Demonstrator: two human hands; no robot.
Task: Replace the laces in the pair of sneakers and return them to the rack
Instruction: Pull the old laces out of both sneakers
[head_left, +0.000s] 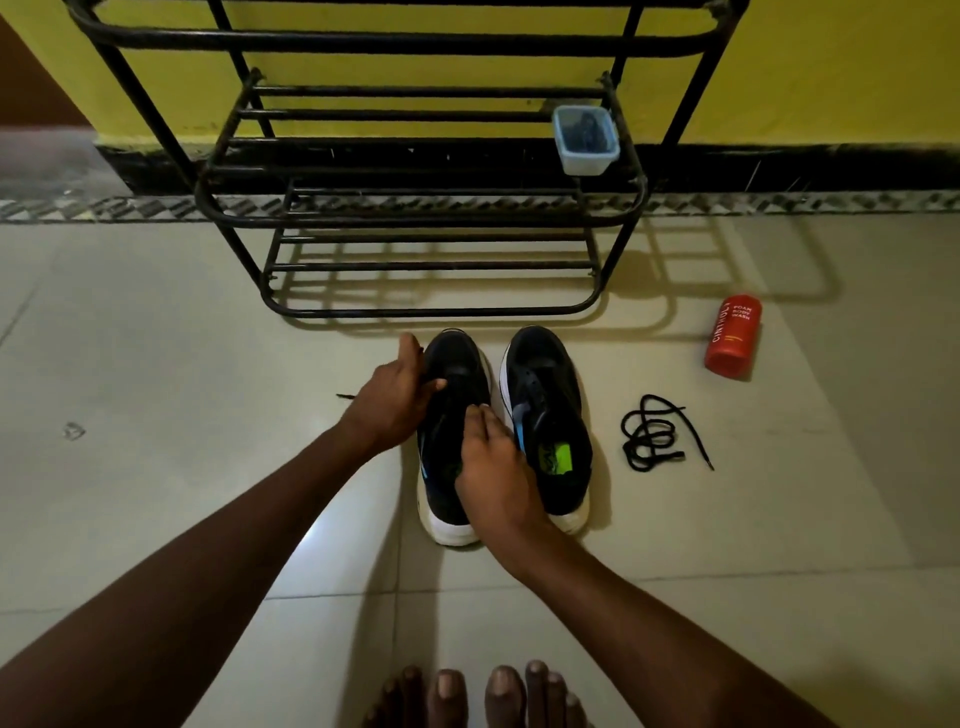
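Early going, I judge — both sneakers stand on the floor before the rack (426, 312), the left hand (395, 400) curled round a lace (345, 396) at the left sneaker (452, 364), the right hand (498, 478) touching its eyelets, grasp unclear — the right sneaker (550, 395) unlaced, a coiled lace (652, 434) beside it.

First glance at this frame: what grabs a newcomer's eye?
The left hand and right hand are both on the left sneaker of a black, white-soled pair at floor centre; the right sneaker looks unlaced. A loose black lace lies coiled on the tiles to its right, with a red bottle on its side farther back. Behind the pair stands a black metal rack holding a small plastic tub.
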